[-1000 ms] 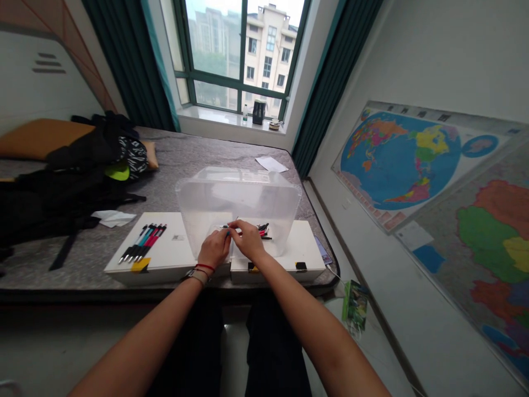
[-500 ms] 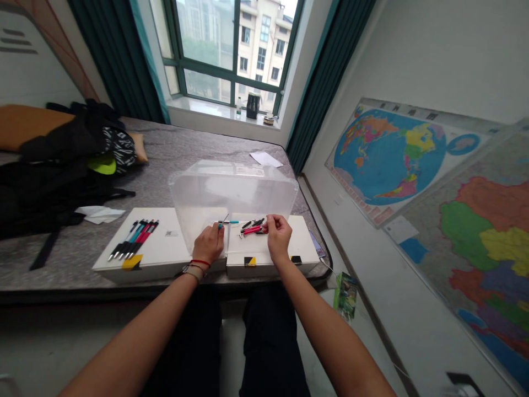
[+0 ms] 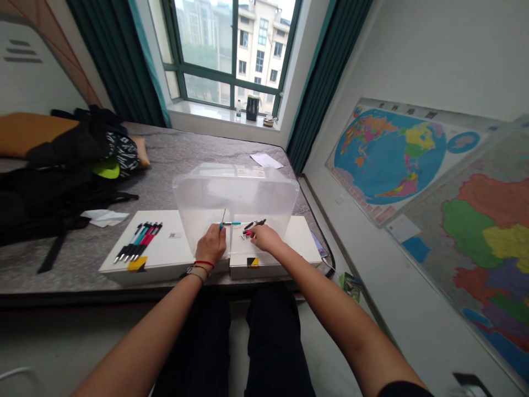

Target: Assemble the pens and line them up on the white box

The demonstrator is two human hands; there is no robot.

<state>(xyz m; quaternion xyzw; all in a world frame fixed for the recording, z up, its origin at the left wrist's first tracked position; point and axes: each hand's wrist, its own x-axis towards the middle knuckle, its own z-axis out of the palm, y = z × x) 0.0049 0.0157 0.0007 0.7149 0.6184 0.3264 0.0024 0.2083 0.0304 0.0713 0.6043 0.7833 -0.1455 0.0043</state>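
Note:
My left hand [image 3: 211, 243] is closed in a pinch on a teal pen part with a thin refill [image 3: 223, 216] standing up from it. Just beyond those fingers lies a teal pen barrel [image 3: 235, 223]. My right hand [image 3: 265, 239] reaches down into a small pile of red and black pen parts [image 3: 248, 233] on the right white box [image 3: 301, 234]. Its fingers are drawn together and hide whatever they touch. A row of assembled pens [image 3: 139, 241] in black, teal and red lies on the left white box [image 3: 165, 249].
A clear plastic bin [image 3: 237, 193] stands on its side behind my hands, across both boxes. Dark bags [image 3: 61, 171] and a white tissue [image 3: 105, 217] lie to the left. Paper [image 3: 266, 160] rests farther back, and wall maps [image 3: 388, 149] hang at right.
My right hand has come down and to the left into the pen parts, from a raised pinch beside them. The left hand keeps its hold on the teal part.

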